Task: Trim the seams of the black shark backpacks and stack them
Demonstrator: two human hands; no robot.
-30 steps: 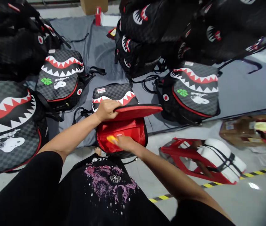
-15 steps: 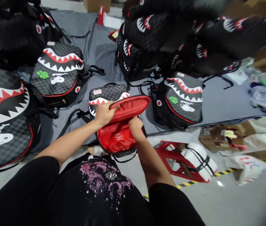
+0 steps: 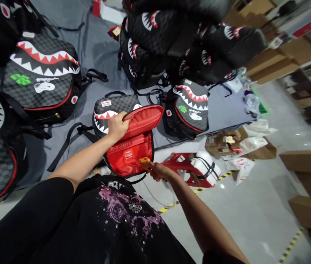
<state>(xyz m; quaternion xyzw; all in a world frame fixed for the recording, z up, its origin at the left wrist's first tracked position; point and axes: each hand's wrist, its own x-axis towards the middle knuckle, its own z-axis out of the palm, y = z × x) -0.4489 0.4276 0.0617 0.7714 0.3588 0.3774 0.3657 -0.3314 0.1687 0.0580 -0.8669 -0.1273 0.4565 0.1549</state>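
Observation:
A black checkered backpack (image 3: 117, 106) with a shark-mouth print lies on a grey cloth, its front flap lifted to show a red lining (image 3: 130, 154). My left hand (image 3: 118, 125) is closed on the edge of the red flap (image 3: 144, 119) and holds it up. My right hand (image 3: 159, 171) is just outside the bag's lower right edge, fingers closed round a small orange-yellow object (image 3: 145, 161) that I cannot name.
More shark-mouth backpacks lie at left (image 3: 41, 79) and right (image 3: 189, 108), with a stack (image 3: 171, 36) behind. A red stool (image 3: 184, 167) lies tipped on the floor beside a white bundle (image 3: 206, 168). Cardboard boxes (image 3: 306, 161) stand at right.
My right hand has come out of the red compartment to the bag's lower right edge, with the orange-yellow object in its fingers again. The view has swung right.

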